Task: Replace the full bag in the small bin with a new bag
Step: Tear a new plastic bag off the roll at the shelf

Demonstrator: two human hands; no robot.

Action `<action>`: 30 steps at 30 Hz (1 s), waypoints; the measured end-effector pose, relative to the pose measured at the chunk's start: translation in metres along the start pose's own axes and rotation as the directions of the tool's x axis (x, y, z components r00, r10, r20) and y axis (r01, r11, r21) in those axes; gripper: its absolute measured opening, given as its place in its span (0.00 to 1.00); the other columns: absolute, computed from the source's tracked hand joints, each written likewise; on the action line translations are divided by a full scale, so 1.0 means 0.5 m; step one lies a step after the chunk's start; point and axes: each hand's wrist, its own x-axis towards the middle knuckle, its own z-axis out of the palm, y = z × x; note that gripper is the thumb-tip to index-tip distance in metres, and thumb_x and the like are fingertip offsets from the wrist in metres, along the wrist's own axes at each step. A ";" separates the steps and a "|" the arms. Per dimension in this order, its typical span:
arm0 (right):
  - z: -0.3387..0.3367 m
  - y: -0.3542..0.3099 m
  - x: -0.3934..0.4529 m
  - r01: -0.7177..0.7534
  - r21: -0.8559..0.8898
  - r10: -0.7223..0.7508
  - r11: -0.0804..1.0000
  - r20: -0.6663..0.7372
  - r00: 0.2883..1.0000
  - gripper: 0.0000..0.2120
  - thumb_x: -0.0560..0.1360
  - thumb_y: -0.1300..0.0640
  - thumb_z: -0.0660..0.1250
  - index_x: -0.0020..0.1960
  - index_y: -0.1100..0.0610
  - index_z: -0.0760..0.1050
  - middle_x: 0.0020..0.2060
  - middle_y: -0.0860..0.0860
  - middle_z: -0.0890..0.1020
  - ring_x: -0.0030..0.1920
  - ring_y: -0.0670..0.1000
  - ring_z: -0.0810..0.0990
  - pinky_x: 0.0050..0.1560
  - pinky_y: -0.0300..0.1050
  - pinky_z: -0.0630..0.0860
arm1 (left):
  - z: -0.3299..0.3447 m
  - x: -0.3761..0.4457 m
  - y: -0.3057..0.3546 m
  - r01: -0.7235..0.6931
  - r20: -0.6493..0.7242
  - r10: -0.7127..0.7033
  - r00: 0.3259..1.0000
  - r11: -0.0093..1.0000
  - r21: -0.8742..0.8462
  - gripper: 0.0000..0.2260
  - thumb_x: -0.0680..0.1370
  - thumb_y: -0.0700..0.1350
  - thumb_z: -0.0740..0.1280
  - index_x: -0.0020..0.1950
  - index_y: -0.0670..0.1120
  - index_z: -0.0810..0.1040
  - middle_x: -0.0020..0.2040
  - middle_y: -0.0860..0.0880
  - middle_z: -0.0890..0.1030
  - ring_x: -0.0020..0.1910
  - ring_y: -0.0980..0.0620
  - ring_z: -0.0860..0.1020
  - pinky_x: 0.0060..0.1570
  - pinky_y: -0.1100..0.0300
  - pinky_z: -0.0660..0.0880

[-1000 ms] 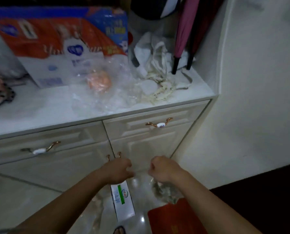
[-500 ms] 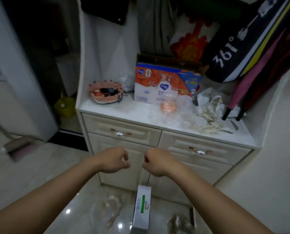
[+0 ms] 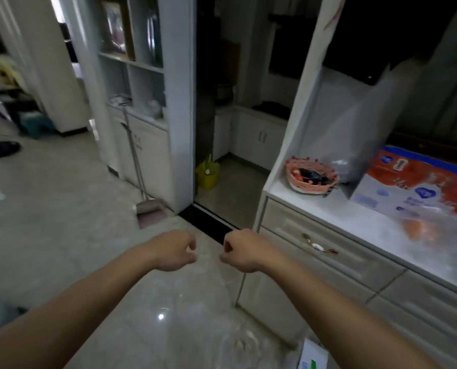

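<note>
A clear plastic bag (image 3: 232, 312) hangs below my two fists, hard to see against the shiny floor. At its bottom lie a white box with a green mark (image 3: 312, 356) and some crumpled wrappers (image 3: 238, 342). My left hand (image 3: 173, 250) and my right hand (image 3: 242, 249) are held close together at waist height, both closed on the bag's top edge. The small bin is not in view.
A white cabinet with drawers (image 3: 355, 265) stands at my right; on it are a pink basket (image 3: 311, 177), an orange and blue carton (image 3: 421, 187) and a thin bag. A broom and dustpan (image 3: 149, 209) lean on shelving ahead. A yellow bucket (image 3: 207, 173) sits in the dark doorway.
The view has swung left and up, from the cabinet top to the room and doorway. Both hands stay closed and close together, with the bag still hanging below them.
</note>
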 end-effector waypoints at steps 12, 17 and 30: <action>-0.045 -0.365 0.348 0.205 0.051 -0.206 0.977 0.012 0.979 0.15 0.74 0.47 0.64 0.48 0.58 0.81 0.46 0.54 0.83 0.45 0.55 0.82 0.48 0.54 0.81 | -0.153 -0.003 -0.484 0.183 -0.091 -0.204 0.975 0.963 -0.197 0.18 0.79 0.54 0.65 0.65 0.47 0.76 0.63 0.46 0.78 0.61 0.48 0.76 0.55 0.60 0.70; -0.096 -0.407 0.477 0.279 0.085 -0.279 0.956 -0.018 0.960 0.11 0.76 0.49 0.65 0.50 0.53 0.82 0.44 0.47 0.82 0.46 0.48 0.81 0.46 0.46 0.79 | -0.213 0.068 -0.609 0.199 -0.117 -0.239 0.964 0.940 -0.278 0.16 0.79 0.52 0.66 0.64 0.47 0.76 0.63 0.46 0.77 0.60 0.48 0.75 0.51 0.63 0.67; -0.270 -0.529 1.038 0.335 -0.046 -0.333 0.941 0.054 0.942 0.15 0.73 0.48 0.66 0.46 0.60 0.81 0.42 0.57 0.84 0.43 0.56 0.82 0.44 0.51 0.79 | -0.445 0.394 -0.904 0.301 -0.240 -0.420 0.875 0.861 -0.411 0.11 0.78 0.53 0.66 0.53 0.47 0.80 0.44 0.53 0.78 0.46 0.52 0.77 0.46 0.59 0.72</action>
